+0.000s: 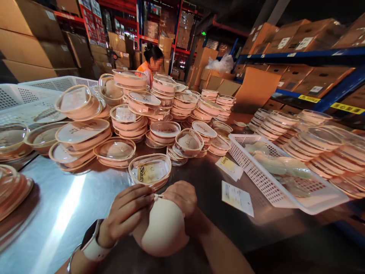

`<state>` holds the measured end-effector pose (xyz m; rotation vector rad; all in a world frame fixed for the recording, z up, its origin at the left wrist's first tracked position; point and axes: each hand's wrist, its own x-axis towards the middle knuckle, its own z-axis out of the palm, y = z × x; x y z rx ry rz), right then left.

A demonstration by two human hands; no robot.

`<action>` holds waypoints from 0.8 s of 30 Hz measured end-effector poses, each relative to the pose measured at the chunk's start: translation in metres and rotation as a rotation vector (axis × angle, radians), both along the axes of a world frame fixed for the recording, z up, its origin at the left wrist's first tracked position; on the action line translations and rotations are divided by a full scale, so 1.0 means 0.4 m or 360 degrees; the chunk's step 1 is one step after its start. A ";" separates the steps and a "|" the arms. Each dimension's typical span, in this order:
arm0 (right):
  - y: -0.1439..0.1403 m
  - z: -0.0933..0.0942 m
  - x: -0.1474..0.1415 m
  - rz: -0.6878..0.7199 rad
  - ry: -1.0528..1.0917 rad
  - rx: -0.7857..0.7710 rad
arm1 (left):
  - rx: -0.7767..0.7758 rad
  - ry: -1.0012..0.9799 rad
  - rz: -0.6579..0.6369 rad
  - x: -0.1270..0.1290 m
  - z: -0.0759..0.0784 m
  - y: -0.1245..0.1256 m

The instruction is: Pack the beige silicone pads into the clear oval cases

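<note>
My left hand (127, 213) and my right hand (181, 198) both hold a beige rounded cup-shaped pad (164, 230) low in the middle of the view. Their fingertips pinch a small white tab at the pad's top, where the two hands meet. A smartwatch sits on my left wrist. Just beyond the hands stands an open clear oval case (150, 173) with a yellow printed card inside, resting on the steel table (57, 217).
Many stacked clear oval cases with pink bases (134, 125) cover the table's far half and right side. A white perforated basket (256, 177) holding pale pads lies at right. Paper leaflets (237, 198) lie near it. A person in orange (148, 66) works beyond; shelves of cartons surround.
</note>
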<state>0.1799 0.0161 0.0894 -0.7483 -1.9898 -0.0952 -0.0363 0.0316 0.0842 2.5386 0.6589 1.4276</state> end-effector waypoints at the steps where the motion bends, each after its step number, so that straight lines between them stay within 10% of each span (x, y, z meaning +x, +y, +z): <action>1: 0.001 0.002 -0.001 0.0013 0.0013 0.0011 | 0.0013 -0.0010 -0.0029 0.001 -0.001 0.004; 14: 0.054 -0.005 0.021 0.0038 -0.0316 -0.0072 | 0.0480 -0.0106 -0.0114 0.041 0.017 0.047; 24: 0.066 0.003 -0.001 -0.0070 -0.0331 0.0133 | -0.0046 -0.0501 -0.0187 0.098 -0.051 0.075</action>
